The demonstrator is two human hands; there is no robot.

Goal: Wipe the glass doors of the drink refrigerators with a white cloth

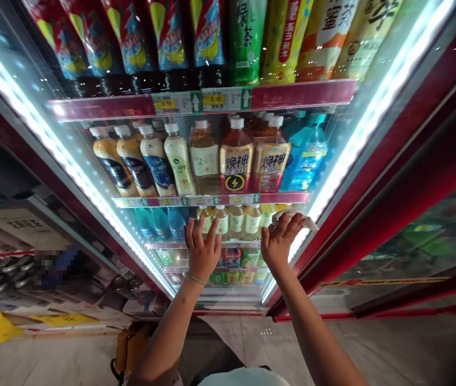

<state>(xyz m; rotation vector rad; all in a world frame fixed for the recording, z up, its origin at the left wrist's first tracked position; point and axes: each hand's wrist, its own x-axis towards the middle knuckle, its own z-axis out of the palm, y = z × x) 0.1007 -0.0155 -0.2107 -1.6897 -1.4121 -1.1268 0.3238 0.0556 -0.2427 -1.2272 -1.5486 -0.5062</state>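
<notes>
You have the white cloth in your right hand, up against the right side of the display fridge, beside its bright light strip. Your right fingers bend loosely over it, thumb out to the side, and the cloth bunches behind them with a loose corner poking out past the fingertips; that broad, light hold seems meant to keep it spread against the glass front. Your left hand is empty, its fingers fanned well apart and pointing up, probably for balance or support. From this steep angle I can't be sure whether your left fingertips actually touch the glass.

The cloth looks thin, soft and creased. The glass is smooth and clear, catching small points of light near the top. Behind it, bottles stand upright with labels outward, likely so they can be read through the pane: slim white-capped bottles, two broader, square-shouldered amber bottles and a translucent blue bottle. Glossy red shelf edges carry the price tags. A thin band circles your left wrist, and hard grey floor shows below.
</notes>
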